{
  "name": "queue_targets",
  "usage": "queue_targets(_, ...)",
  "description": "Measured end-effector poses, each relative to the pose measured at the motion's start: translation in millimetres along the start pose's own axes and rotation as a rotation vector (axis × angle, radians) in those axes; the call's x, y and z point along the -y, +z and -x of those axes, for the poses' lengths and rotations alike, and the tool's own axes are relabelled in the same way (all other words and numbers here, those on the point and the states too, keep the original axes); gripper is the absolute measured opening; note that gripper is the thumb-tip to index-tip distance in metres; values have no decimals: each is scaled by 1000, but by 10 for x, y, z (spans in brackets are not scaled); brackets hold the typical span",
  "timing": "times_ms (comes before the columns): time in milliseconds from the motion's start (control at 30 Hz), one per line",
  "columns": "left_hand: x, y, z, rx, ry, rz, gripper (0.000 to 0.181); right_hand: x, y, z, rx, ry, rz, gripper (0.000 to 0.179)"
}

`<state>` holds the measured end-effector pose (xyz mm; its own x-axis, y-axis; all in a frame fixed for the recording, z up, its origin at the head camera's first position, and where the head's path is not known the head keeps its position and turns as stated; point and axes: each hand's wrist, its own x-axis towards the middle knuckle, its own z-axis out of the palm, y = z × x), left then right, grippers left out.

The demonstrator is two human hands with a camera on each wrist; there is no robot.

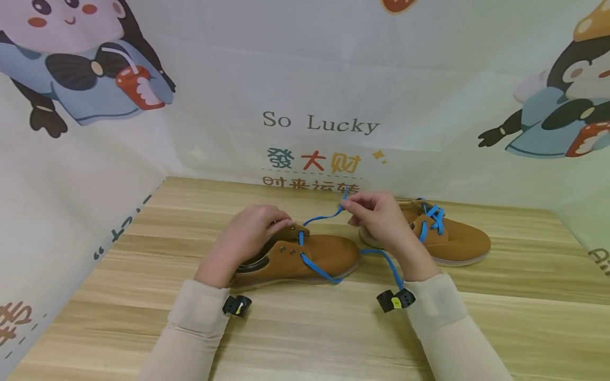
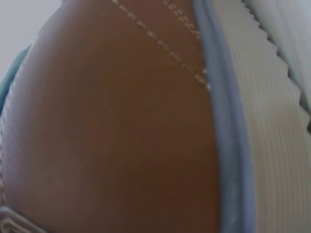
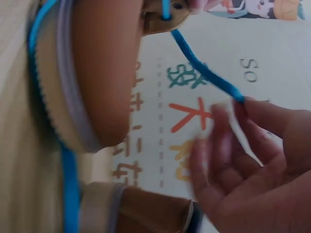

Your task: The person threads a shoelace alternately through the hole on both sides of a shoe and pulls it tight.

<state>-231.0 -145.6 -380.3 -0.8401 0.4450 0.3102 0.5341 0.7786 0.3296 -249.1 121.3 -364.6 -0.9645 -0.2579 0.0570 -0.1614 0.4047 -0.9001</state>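
Observation:
A brown shoe (image 1: 329,248) stands on the table at the middle, toe to the right, with a blue shoelace (image 1: 318,218) running through its front eyelets. My left hand (image 1: 250,233) reaches over the shoe's opening and pinches the far eyelet flap; its fingertips show at the top of the right wrist view. Between thumb and index finger, my right hand (image 1: 378,217) pinches the lace near one end, drawn out beyond the flap. The lace's other part trails over the near side and past the toe. The left wrist view holds only the shoe's brown side (image 2: 121,121) and sole.
A second brown shoe (image 1: 462,238), its blue lace crossed at the top, stands behind my right wrist. The wooden table (image 1: 305,333) meets a printed cloth (image 1: 214,106) at the back and sides. Small black cameras (image 1: 395,300) sit on both wrists.

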Motion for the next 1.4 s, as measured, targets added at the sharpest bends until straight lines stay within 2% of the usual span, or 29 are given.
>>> queue_targets(233,-24,3,15,-6,-15,-7,23,-234,104,-38,169,44,144,28)
queue_targets(367,-26,24,10,0,-16,-7,24,-309,165,-39,199,77,288,25)
queue_targets(500,-44,35,-1,-1,-21,-8,25,-294,154,0,245,137,408,25)
queue_targets(667,-78,47,-13,-11,-35,-18,26,-219,102,51,350,245,402,26)
queue_targets(800,-101,58,-14,-34,-65,-39,26,-183,92,66,377,303,383,28)
queue_targets(1000,-133,97,-19,-93,-104,-93,28,-179,125,111,346,381,283,30)
queue_targets(1100,-142,121,-14,-126,-129,-111,27,-188,169,144,309,371,290,30)
queue_targets(1233,-150,149,-11,-144,-149,-117,27,-225,266,209,217,344,290,30)
queue_targets(1400,-145,154,-3,-147,-145,-117,27,-302,343,280,135,342,170,30)
